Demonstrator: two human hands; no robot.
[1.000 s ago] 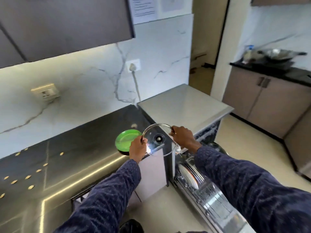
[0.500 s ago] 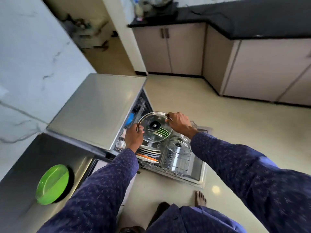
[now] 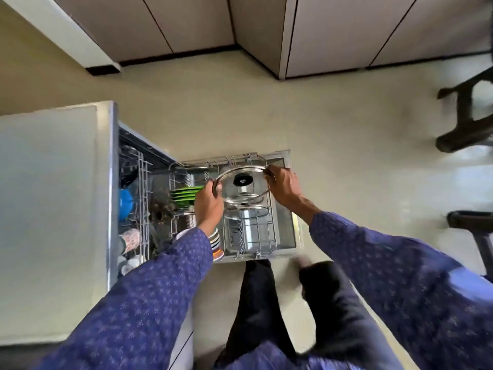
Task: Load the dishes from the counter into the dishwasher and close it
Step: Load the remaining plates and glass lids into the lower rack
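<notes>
A round glass lid [image 3: 241, 184] with a metal rim and a black knob hangs flat over the pulled-out lower rack [image 3: 272, 233] of the open dishwasher. My left hand [image 3: 208, 205] grips its left rim and my right hand [image 3: 284, 185] grips its right rim. Under the lid a steel pot [image 3: 249, 231] lies in the rack. Green plates [image 3: 185, 197] stand in the rack to the left, and striped plates [image 3: 216, 243] show beside my left sleeve.
The dishwasher's grey top [image 3: 50, 196] fills the left side. Inside the machine the upper rack holds a blue item [image 3: 125, 204] and cups [image 3: 130, 239]. Beige cabinets [image 3: 266, 30] run along the far floor. Dark chair legs [image 3: 464, 121] stand at the right.
The view has swung from the counter down over the open dishwasher. Both hands have carried the glass lid from beside the green plate on the counter to above the lower rack.
</notes>
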